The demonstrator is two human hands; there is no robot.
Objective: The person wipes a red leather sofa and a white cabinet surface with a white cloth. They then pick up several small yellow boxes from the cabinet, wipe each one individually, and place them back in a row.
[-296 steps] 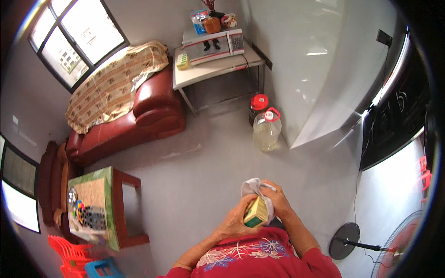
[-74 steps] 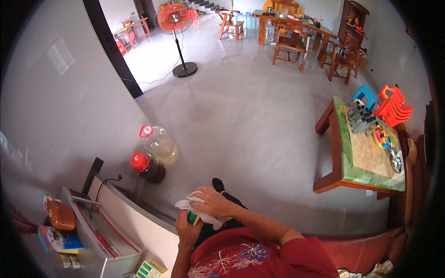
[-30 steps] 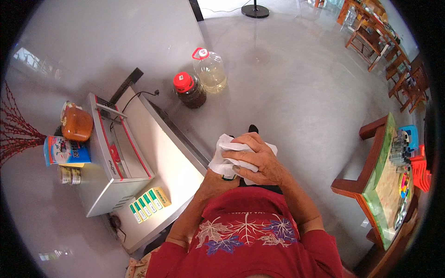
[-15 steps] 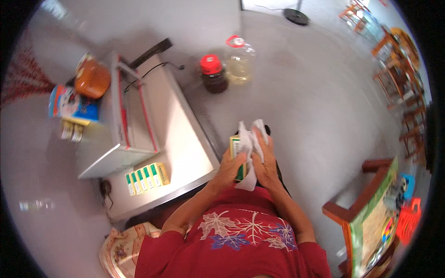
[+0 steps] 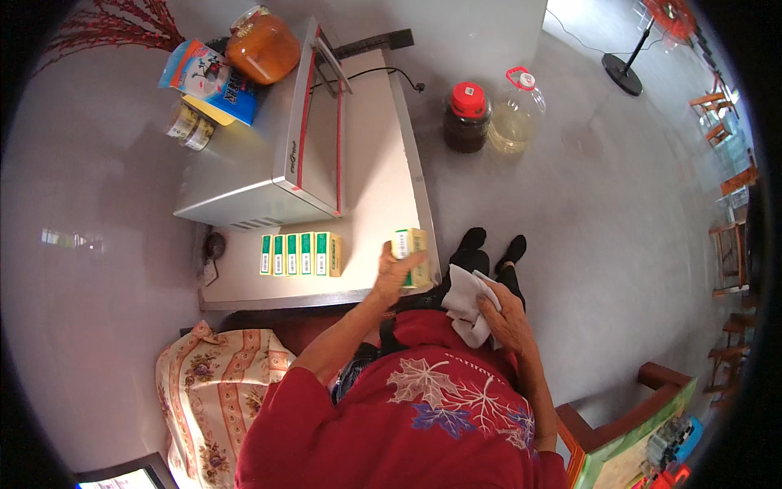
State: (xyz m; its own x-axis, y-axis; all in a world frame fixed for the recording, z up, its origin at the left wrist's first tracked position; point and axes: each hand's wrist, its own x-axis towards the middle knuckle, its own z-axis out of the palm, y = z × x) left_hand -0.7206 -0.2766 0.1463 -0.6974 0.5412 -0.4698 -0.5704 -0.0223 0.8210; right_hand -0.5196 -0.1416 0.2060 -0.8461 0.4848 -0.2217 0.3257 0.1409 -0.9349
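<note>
My left hand [image 5: 393, 270] is closed round a small yellow and green box [image 5: 414, 244], held at the right end of the white tabletop [image 5: 376, 204]. Whether the box touches the surface I cannot tell. Low in front of my body, my right hand [image 5: 507, 316] grips a crumpled white cloth [image 5: 468, 303]. To the left on the tabletop, several similar boxes [image 5: 305, 254] stand side by side in a row, their green and white ends facing me.
A silver oven-like appliance [image 5: 252, 179] stands behind the row, carrying an orange-filled jar [image 5: 265, 47], a blue bag [image 5: 213, 81] and small tins [image 5: 190, 129]. A red-lidded jar [image 5: 467, 122] and a large clear bottle [image 5: 515, 118] stand on the floor. Patterned fabric [image 5: 216, 391] lies lower left.
My hands have moved apart. The left has carried the box leftward over the tabletop, while the right keeps the cloth. The view has turned toward the left.
</note>
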